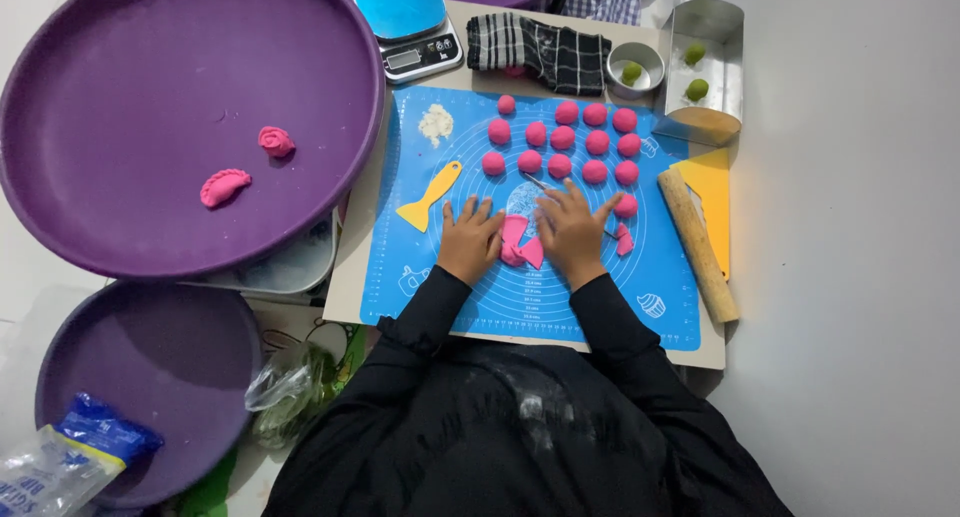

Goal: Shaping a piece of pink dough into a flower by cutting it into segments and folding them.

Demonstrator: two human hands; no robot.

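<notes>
Hands [470, 239] [572, 229] flat, flanking pink dough [520, 245].

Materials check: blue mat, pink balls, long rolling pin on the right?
Blue mat: likely silicone, matte, lying flat with printed circles. Pink balls: soft dough or clay, smooth and matte, hand-shaped; both hands press a flattened pink piece of it. Rolling pin: looks like bare wood, tan, unvarnished.

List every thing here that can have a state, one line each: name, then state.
Left hand: flat on mat, touching pink dough piece.
Right hand: pressing pink dough piece.
Pink dough piece: flattened, folded, between hands.
Dough balls: rolled, in rows, unshaped.
Large purple tray: holds two shaped pieces.
Rolling pin: lying idle.
Yellow scraper: lying unused.
Scale: nothing on it.
</notes>
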